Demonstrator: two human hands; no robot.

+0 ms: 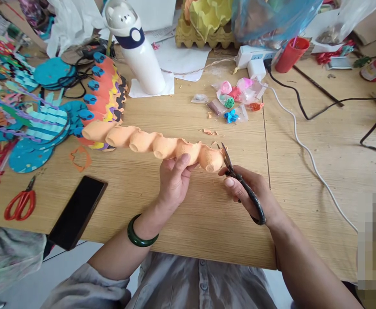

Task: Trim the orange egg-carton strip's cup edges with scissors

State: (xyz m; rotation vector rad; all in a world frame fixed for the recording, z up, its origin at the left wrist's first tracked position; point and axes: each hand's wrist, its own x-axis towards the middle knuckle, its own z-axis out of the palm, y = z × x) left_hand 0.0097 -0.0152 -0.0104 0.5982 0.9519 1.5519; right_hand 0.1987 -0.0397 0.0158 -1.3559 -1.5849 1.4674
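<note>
Both your forearms cross near edge of tabletop (203, 236), angled inward. Right hand (252, 184): fingers clamped on handles of black scissors (251, 198), blades slightly parted at strip's right end. Left hand (175, 182): thumb on near side, fingers clamped on orange carton strip (165, 147) near that end. Strip held above tabletop middle, stretching toward left edge. Best: short snips along rim, left thumb clear of blades, strip turned to meet scissors. Beyond strip, toward far edge: orange scraps (208, 131).
</note>
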